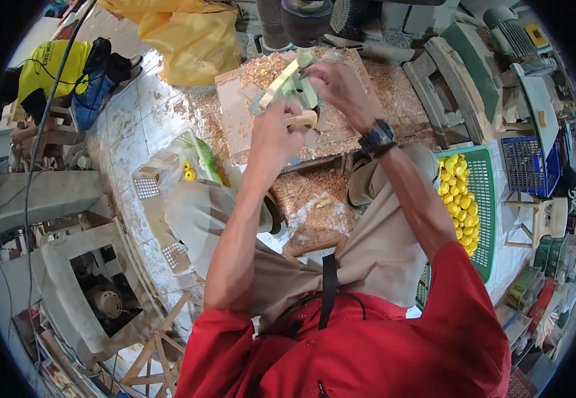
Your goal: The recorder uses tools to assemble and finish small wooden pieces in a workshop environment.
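holding a small wooden piece (301, 120) in the left hand (276, 126) at the sawdust-covered machine table (235, 113), right hand (337, 83) gripping the clear guard (281, 89), many yellow pieces (459, 199) done in the green basket (488, 205).

Basket (483, 199) right of knees; crate (168, 192) left; workboard (248, 126) ahead.

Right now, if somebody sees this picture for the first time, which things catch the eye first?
First the red shirt filling the bottom edge. Then the two hands at the top centre: the left hand and right hand meet on a pale green piece above a board covered in shavings. At the right, a green basket holds yellow pieces.
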Action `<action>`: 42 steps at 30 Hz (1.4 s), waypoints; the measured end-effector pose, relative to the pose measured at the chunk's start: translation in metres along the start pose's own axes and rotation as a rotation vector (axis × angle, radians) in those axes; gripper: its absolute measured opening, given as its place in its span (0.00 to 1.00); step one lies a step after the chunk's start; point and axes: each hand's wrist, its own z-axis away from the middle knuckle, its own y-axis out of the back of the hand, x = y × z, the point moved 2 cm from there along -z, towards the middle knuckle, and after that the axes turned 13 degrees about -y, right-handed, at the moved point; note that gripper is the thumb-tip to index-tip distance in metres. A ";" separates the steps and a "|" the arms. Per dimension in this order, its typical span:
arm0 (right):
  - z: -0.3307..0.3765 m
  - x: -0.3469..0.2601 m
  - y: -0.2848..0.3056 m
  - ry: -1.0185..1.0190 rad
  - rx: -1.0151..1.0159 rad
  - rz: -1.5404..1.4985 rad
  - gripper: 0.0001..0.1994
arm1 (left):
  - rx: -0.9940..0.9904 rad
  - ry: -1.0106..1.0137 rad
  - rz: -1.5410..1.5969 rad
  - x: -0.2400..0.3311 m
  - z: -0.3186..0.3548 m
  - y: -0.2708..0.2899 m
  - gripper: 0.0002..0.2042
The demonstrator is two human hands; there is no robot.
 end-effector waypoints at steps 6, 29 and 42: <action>0.002 -0.010 -0.010 -0.005 -0.010 0.108 0.08 | -0.139 0.125 0.043 0.000 -0.007 0.011 0.09; 0.011 -0.009 -0.017 0.095 0.073 0.175 0.10 | -0.152 -0.027 -0.079 -0.008 -0.007 0.007 0.11; 0.009 -0.014 -0.011 0.117 0.064 0.159 0.10 | -0.160 0.006 -0.079 -0.002 -0.009 0.009 0.10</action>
